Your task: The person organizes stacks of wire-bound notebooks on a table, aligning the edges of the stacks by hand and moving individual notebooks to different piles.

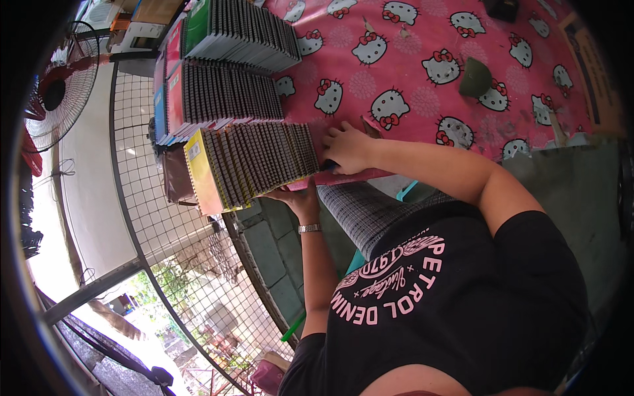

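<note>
A row of spiral notebooks [254, 162] with dark wire bindings and a yellow cover at its left end stands along the near edge of the table. My left hand [298, 200], with a metal watch at the wrist, grips the near side of this row close to its right end; some fingers are hidden beneath the notebooks. Just right of the row, my right hand [351, 149] rests low over the table with its fingers curled. A small dark thing shows under its fingertips, too covered to name.
Behind stand another notebook row [228, 92] and a green-covered row [244, 34]. A pink cartoon-print cloth [409, 59] covers the table, with a dark green cup-like object [475, 78] on it. A wire-mesh screen [165, 211] and a fan [56, 92] stand to the left.
</note>
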{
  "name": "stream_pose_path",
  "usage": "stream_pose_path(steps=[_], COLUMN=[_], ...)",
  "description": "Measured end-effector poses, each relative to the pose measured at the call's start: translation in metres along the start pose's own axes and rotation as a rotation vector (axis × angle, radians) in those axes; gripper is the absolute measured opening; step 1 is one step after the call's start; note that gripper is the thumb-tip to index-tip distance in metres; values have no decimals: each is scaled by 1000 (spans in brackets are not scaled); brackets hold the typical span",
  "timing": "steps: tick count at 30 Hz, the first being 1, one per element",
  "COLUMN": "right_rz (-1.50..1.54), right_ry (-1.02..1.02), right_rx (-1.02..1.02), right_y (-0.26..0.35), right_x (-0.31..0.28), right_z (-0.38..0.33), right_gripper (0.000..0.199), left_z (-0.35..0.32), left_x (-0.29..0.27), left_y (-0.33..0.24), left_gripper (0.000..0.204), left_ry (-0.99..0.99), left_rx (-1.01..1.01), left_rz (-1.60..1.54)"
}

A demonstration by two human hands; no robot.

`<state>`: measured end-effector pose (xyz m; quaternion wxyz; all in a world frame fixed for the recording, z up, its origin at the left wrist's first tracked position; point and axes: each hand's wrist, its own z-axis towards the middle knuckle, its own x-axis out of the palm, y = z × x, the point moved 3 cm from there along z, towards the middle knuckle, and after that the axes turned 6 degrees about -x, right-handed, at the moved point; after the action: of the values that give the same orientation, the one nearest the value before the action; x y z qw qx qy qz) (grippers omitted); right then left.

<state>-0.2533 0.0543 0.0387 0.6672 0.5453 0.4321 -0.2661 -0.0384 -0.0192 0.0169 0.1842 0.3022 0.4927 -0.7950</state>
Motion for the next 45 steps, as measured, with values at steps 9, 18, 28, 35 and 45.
stream_pose_path(steps=[9, 18, 28, 35, 45], right_rz=[341, -197, 722, 740, 606], right_ry=[295, -544, -665, -813, -759], right_rx=[283, 212, 177, 155, 175], right_y=[-12, -11, 40, -8, -53], right_x=[-5, -8, 46, 17, -2], right_z=[38, -33, -2, 3, 70], right_gripper=[35, 54, 71, 71, 65], left_z=[17, 49, 58, 93, 87], left_x=[5, -15, 25, 79, 87], left_y=[23, 55, 70, 7, -20], left_gripper=[81, 29, 36, 50, 65], left_ry=[211, 435, 438, 562, -193], left_rx=[-213, -148, 381, 145, -206], left_rz=[-15, 82, 171, -13, -53])
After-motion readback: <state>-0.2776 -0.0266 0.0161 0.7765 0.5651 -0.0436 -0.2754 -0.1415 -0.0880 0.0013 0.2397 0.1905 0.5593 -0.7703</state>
